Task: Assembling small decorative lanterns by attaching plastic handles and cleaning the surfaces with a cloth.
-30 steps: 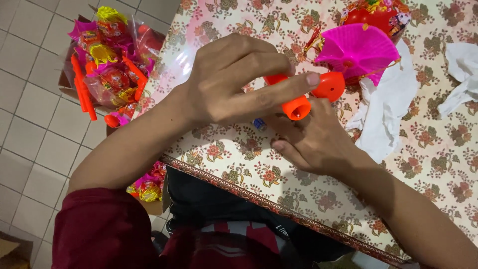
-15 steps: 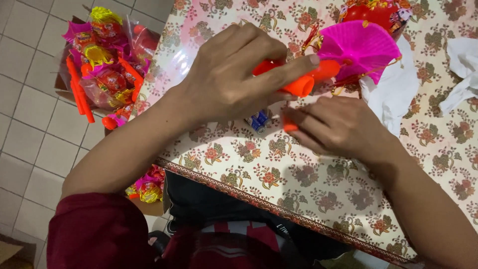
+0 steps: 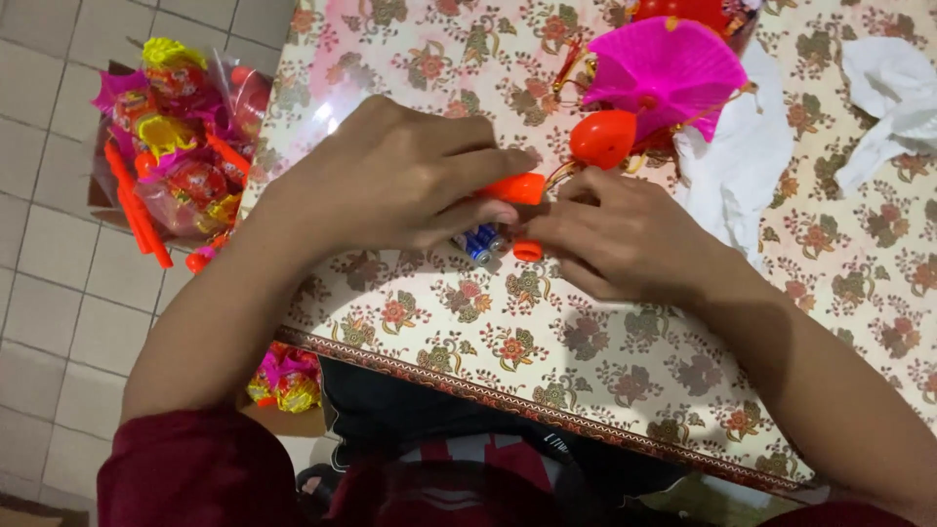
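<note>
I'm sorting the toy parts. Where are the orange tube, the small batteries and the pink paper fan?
orange tube (image 3: pixel 514 187), head view, on its side between both hands.
small batteries (image 3: pixel 480 242), head view, on their blue casing.
pink paper fan (image 3: pixel 666 70), head view, on its pleated middle.

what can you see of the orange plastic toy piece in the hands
The orange toy piece looks like smooth, glossy plastic. A short tube-like part lies roughly level above the floral tablecloth, pinched by the left hand, with the right hand touching its other end. A small orange cap lies just below. The rest is hidden.
</note>
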